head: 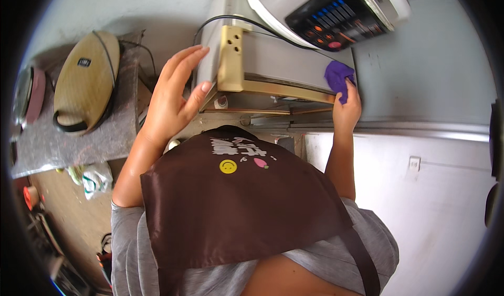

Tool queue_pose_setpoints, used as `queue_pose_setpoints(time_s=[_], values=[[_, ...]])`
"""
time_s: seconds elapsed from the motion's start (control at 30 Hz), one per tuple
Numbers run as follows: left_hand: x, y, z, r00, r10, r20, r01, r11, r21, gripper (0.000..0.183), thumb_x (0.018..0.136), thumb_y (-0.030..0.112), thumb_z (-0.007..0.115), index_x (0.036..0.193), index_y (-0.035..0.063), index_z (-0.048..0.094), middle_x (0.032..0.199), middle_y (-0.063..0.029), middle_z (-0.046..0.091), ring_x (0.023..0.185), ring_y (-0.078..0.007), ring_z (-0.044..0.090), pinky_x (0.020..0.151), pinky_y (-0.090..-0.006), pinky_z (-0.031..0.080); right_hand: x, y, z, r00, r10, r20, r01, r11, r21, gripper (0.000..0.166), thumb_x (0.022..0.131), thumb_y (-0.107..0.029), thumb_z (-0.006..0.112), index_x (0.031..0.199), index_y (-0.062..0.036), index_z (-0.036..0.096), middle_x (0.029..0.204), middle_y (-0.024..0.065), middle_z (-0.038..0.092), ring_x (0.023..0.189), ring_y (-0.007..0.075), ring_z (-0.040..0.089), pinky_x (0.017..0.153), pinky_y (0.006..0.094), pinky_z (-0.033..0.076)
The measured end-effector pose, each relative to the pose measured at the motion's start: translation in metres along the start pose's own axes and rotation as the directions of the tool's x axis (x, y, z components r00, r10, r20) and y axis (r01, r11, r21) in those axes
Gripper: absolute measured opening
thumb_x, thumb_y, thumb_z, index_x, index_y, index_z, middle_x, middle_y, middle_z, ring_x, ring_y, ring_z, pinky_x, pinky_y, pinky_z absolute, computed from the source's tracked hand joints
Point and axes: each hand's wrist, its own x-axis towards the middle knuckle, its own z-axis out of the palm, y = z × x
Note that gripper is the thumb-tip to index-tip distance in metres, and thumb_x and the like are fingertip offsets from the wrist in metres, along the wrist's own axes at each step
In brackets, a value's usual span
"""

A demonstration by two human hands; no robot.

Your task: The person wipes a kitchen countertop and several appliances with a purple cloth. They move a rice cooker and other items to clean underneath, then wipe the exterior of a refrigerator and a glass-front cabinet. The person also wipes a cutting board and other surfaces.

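A purple cloth is bunched in my right hand at the right front corner of a grey cabinet top with a cream-coloured edge. My left hand is raised at the cabinet's left side, fingers spread, holding nothing; whether it touches the cabinet I cannot tell. Between the hands, nearer the left one, is a cream corner piece with several dark holes. On the cabinet stands a white appliance with a black, lit control panel, and a black cord runs beside it.
At left, a worn table bears an oval wood-look speaker with a black handle and a pink round-edged object. A plastic bag lies below it. A wall with a socket stands at right. Open shelving shows under the cabinet top.
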Motion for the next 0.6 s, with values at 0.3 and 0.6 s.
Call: queue_pose_setpoints(time_s=[0.3,0.6], values=[[0.033,0.027,0.028,0.948,0.292,0.129,-0.307,0.945,0.112,0.041,0.082,0.013,0.066,0.121,0.0014,0.059,0.128,-0.0171,0.056,0.125,-0.0389,0.047,0.104,-0.0462,0.037,-0.021,-0.094,-0.001,0.958,-0.285,0.008,0.28,0.946,0.165,0.042,0.063,-0.015,0.066,0.104,-0.007,0.063,0.109,0.0079,0.061,0.1,0.0304,0.056,0.089,0.0442,0.044],[0.045,0.032,0.071,0.872,0.442,0.212,-0.489,0.813,0.317,0.033,0.08,0.005,0.066,0.112,0.0016,0.063,0.115,-0.0134,0.063,0.115,-0.0352,0.056,0.102,-0.0494,0.038,-0.046,-0.077,0.024,0.854,-0.461,-0.241,0.518,0.796,0.315,0.035,0.078,-0.018,0.057,0.111,-0.0081,0.061,0.121,0.0079,0.059,0.113,0.0274,0.057,0.099,0.0447,0.042]])
